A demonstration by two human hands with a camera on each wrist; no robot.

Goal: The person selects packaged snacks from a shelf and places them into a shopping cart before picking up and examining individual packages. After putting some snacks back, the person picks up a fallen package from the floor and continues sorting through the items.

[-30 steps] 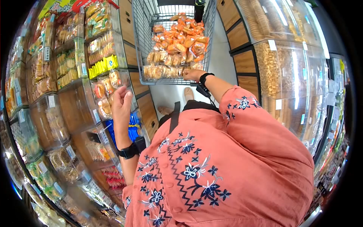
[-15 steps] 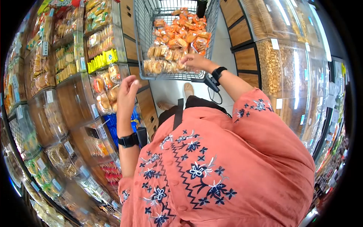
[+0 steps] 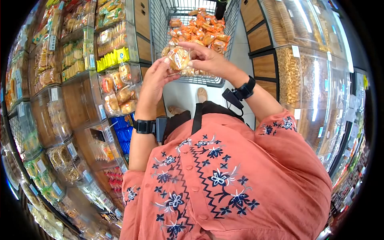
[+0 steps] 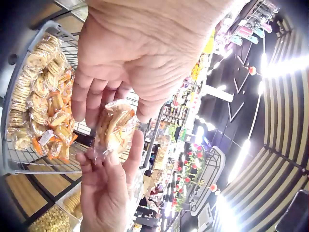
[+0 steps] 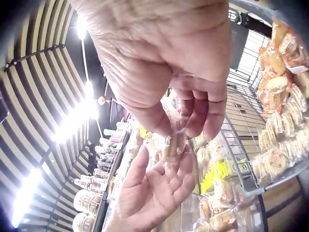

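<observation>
Meeting now at a cookie packet: left hand, right hand.

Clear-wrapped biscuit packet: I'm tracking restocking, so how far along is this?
Done: the clear-wrapped biscuit packet is out of the wire shopping cart. In hand: left hand and right hand both hold it. Left: many orange-wrapped snack packets remain in the cart.

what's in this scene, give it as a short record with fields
place: shop aisle between shelf bins of wrapped snacks
held item: clear-wrapped biscuit pack
left hand: fingertips pinch the pack's left edge
right hand: grips the pack from the right
cart: wire cart just beyond the hands, part filled with orange packets and biscuit packs
pack position: raised over the cart's near rim
</observation>
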